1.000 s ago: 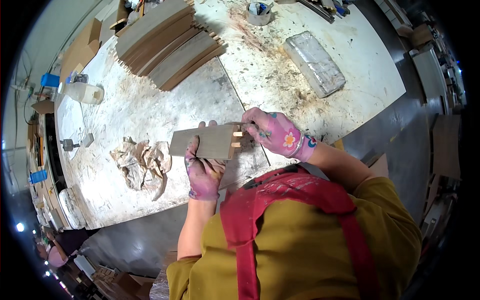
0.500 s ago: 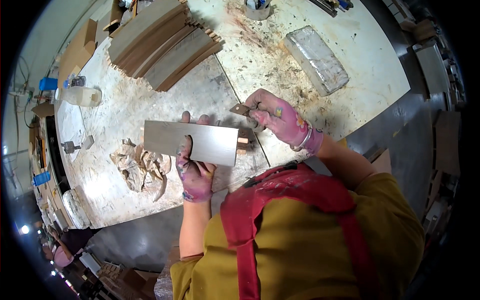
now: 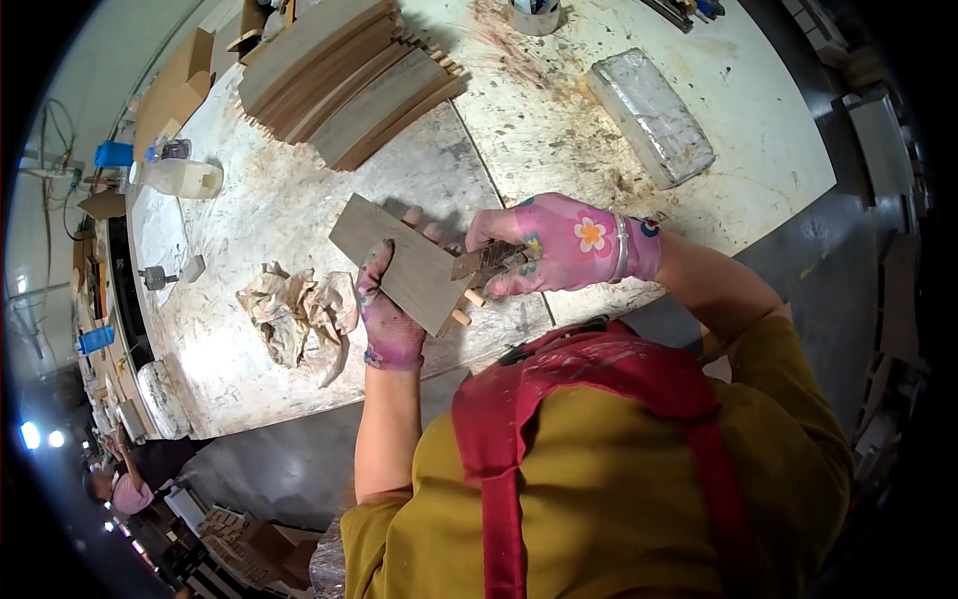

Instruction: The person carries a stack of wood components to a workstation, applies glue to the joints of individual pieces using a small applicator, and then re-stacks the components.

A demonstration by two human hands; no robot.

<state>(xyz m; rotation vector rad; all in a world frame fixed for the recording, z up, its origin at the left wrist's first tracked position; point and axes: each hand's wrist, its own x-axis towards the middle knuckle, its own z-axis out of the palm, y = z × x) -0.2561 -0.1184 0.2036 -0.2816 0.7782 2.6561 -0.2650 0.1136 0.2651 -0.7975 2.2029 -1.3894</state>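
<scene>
My left hand (image 3: 392, 327), in a stained pink patterned glove, is closed round a flat grey-brown wooden board (image 3: 404, 272), thumb on its face and fingertips showing past the far edge. Two light wooden dowels (image 3: 474, 298) stick out of the board's right end. In the fingers of my right hand (image 3: 569, 243), gloved alike, is a small dark flat blade-like piece (image 3: 479, 263). Its tip meets the board's right edge. My fingers cover part of this piece, so its exact kind cannot be made out.
A crumpled stained cloth (image 3: 299, 314) lies left of my left hand. Curved wooden pieces (image 3: 349, 85) are stacked at the back. A plastic-wrapped block (image 3: 654, 120) lies at the far right, a plastic bottle (image 3: 185, 178) at the far left. Another person (image 3: 130, 489) is in the lower-left background.
My right hand has turned and brought the blade-like piece leftward and down against the board's end. The board has tilted, its right end now lower and nearer me.
</scene>
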